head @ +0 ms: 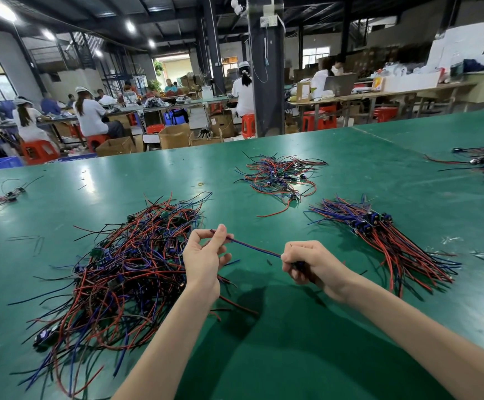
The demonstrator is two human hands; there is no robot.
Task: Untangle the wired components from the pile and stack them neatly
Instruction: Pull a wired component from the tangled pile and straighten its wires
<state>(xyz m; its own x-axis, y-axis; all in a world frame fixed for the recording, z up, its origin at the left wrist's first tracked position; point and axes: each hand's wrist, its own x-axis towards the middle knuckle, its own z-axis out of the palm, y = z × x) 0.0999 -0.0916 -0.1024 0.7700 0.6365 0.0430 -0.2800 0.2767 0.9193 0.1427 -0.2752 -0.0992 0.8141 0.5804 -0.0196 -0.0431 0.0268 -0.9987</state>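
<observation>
Holding one wired component (252, 249) stretched above green tabletop (292, 356), near front edge. Left hand (203, 256) pinching wire ends between thumb and fingers. Right hand (307, 264) curled tight round the other end. Tangled pile (125, 272) just left of left hand, toward left edge. Neat stack (385, 241) right of right hand, with wires fanned toward front edge. Second loose tangle (278, 177) nearer far edge.
</observation>
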